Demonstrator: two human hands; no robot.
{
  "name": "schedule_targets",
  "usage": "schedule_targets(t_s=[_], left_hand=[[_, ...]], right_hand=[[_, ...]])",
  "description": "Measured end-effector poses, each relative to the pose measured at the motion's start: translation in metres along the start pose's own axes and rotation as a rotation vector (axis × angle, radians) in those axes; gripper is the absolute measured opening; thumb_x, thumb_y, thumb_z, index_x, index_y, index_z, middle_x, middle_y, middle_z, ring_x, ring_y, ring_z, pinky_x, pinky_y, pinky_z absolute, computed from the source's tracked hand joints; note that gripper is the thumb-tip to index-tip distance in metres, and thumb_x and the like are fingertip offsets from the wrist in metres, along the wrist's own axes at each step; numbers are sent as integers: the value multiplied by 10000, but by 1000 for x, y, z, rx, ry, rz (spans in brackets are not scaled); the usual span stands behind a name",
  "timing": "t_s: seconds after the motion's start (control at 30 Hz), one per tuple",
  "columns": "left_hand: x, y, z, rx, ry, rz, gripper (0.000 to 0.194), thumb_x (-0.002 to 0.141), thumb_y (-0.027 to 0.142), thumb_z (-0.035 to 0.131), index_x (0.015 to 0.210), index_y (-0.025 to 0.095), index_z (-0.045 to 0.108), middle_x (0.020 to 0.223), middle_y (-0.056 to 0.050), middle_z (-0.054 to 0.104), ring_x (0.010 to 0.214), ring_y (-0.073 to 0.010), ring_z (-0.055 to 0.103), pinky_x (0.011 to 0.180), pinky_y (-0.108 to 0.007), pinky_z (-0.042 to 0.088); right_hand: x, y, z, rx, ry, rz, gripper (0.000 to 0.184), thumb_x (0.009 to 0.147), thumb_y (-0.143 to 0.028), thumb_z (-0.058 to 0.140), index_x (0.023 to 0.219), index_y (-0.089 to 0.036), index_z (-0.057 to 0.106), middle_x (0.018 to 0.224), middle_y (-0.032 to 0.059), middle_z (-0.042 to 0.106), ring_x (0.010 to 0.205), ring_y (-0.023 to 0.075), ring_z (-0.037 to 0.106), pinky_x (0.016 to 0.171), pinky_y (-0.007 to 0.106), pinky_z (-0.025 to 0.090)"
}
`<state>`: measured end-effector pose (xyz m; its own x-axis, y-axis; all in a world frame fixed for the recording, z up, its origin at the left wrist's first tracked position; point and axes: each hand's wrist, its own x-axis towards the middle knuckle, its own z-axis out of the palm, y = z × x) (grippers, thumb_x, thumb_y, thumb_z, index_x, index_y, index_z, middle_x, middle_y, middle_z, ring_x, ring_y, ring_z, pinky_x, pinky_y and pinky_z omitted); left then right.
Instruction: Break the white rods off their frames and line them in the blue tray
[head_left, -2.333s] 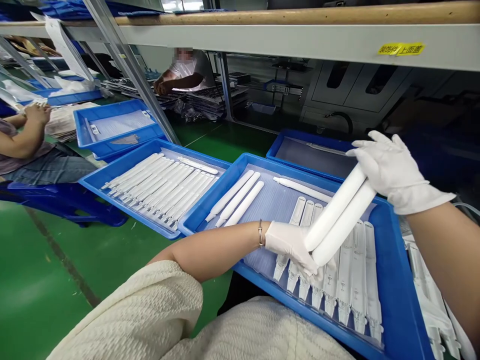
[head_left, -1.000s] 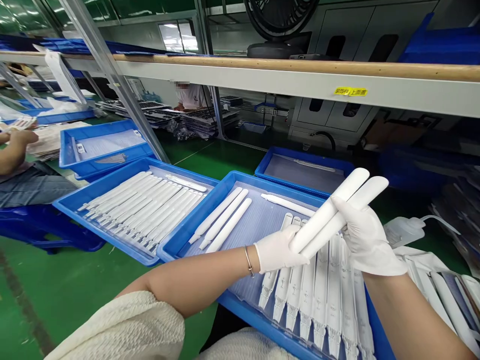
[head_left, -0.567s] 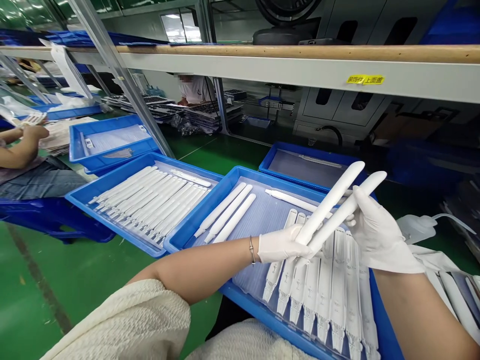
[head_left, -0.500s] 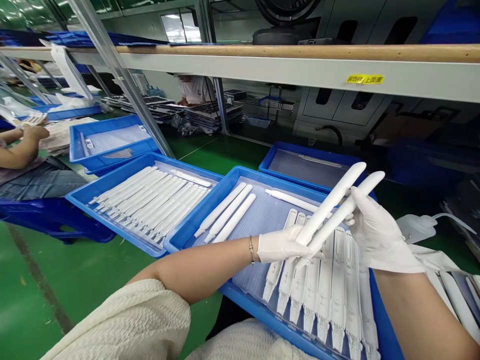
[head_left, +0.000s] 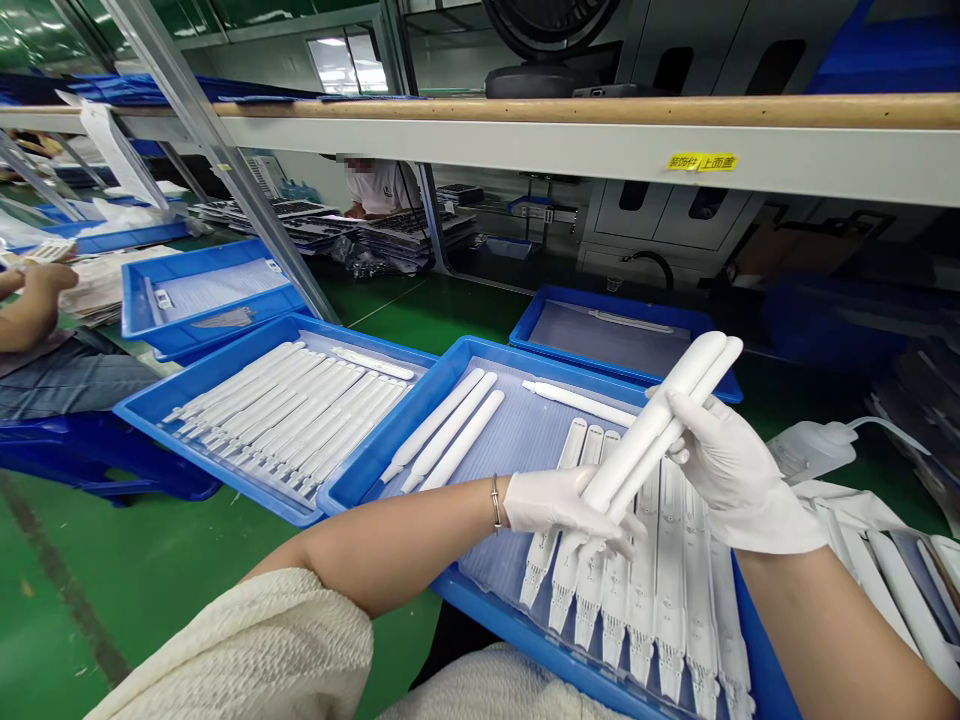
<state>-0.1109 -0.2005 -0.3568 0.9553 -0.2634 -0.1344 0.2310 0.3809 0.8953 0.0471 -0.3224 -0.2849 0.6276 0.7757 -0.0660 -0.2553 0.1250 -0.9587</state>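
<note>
holding two white strips (head_left: 645,425) (side by side), left hand (head_left: 561,503) and right hand (head_left: 739,470) curl around them.

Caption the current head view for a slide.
Gloved left hand and right hand hold two slim white pieces, side by side, above a blue tray bearing more white parts.

Two white strips (head_left: 649,428), touching, tilted, in hands (head_left: 739,470)
</note>
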Motion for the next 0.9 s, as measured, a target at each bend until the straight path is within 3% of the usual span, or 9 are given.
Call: schedule_targets(t_s=[0.1, 0.17, 0.3, 0.4, 0.47, 0.53, 0.63, 0.73, 0.9], left_hand=[[-4, 1, 0, -14, -96, -41, 869, 604, 374, 937, 1321, 202, 477, 1008, -73, 713, 815, -210, 731, 748, -395, 609], [-6, 2, 1, 36, -50, -87, 827, 607, 369, 933, 1292, 193, 504, 877, -32, 707, 716, -183, 715, 705, -373, 611], [-9, 7, 5, 221, 214, -81, 600, 723, 391, 837, 1194, 157, 549, 813, -29, 676, 609, -147, 663, 595, -318, 590], [-9, 13, 9, 523, 514, -27, 560, 791, 402, 746, 1246, 157, 530, 897, -49, 670, 665, -162, 661, 576, -288, 564], [-9, 16, 12, 779, 719, -77, 579, 811, 439, 697, 1283, 154, 518, 960, -73, 674, 743, -202, 674, 599, -295, 545], [-8, 17, 14, 985, 828, -189, 585, 822, 478, 655, 1288, 152, 518, 992, -96, 686, 803, -248, 685, 627, -317, 524], [-8, 16, 14, 1130, 818, -234, 533, 864, 475, 586, 1302, 178, 518, 1040, -101, 689, 857, -273, 689, 649, -328, 505], [-9, 13, 14, 1151, 706, -111, 583, 837, 450, 643, 1338, 186, 506, 1165, -122, 646, 892, -268, 676, 661, -338, 514], [-12, 12, 15, 758, 362, 119, 953, 639, 340, 875, 1450, 215, 391, 1089, -66, 622, 905, -218, 637, 751, -360, 566]], right_hand=[[-1, 4, 1, 28, -129, 17, 367, 723, -465, 855, 917, -172, 749, 599, -32, 491, 482, 62, 381, 450, 189, 417], [2, 7, 0, 34, -196, 16, 350, 758, -473, 826, 933, -180, 749, 574, -37, 477, 473, 72, 379, 463, 209, 426], [13, 15, -2, 16, -173, -6, 334, 744, -472, 838, 890, -199, 712, 623, -24, 521, 512, 93, 430, 477, 226, 430], [17, 20, -2, -83, -73, -38, 385, 765, -538, 807, 935, -214, 688, 766, 4, 598, 602, 111, 508, 508, 224, 452], [15, 24, 1, -198, -27, -46, 450, 806, -618, 734, 1010, -220, 681, 862, 20, 624, 655, 124, 554, 534, 231, 480], [12, 27, 5, -303, 3, -33, 505, 812, -666, 696, 1038, -216, 664, 887, 30, 634, 666, 140, 579, 520, 242, 486], [11, 30, 11, -383, 28, -29, 479, 799, -651, 718, 938, -202, 629, 736, 14, 600, 603, 144, 547, 464, 240, 439], [16, 32, 10, -352, 57, -15, 428, 776, -578, 775, 796, -197, 581, 624, -10, 529, 537, 121, 471, 433, 230, 386], [26, 30, -8, -226, 43, 70, 393, 746, -494, 822, 748, -168, 603, 644, -8, 513, 512, 76, 401, 407, 192, 347]])
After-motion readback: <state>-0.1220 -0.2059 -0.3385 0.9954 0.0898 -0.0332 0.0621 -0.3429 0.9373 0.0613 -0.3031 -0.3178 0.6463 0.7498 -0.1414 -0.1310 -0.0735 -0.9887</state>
